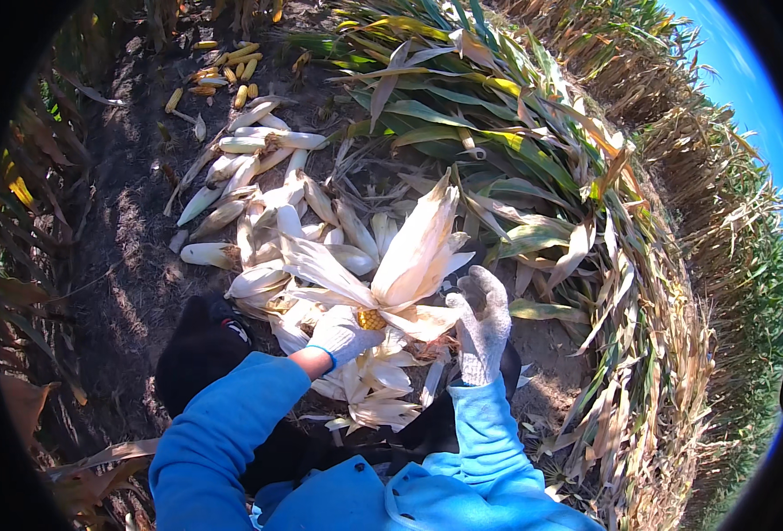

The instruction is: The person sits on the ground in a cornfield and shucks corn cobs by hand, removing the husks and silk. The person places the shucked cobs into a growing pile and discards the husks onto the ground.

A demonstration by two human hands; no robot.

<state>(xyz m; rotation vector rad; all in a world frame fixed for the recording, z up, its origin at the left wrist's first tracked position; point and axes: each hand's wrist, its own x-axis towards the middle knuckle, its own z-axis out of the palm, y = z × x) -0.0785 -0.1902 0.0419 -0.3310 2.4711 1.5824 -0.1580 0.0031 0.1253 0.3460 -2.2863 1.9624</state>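
Note:
My left hand [344, 335], in a pale knit glove, is closed around an ear of corn [370, 319]; a patch of yellow kernels shows beside its fingers. The ear's dry, whitish husk [413, 255] is partly peeled and fans out away from me. To the right, my gloved right hand [483, 325] has its fingers spread and curved, with nothing visible in them. It sits close to a loose husk leaf [425, 321] and reddish-brown corn silk [439, 346]. Stripped husks [375, 391] lie between my legs.
Ahead, a heap of unhusked ears [259, 199] lies on bare soil [119, 219]. Bare yellow cobs [235, 66] are gathered farther off. Cut cornstalks [537, 146] are piled along the right, with standing corn [690, 166] beyond. Dry plants [26, 285] line the left side.

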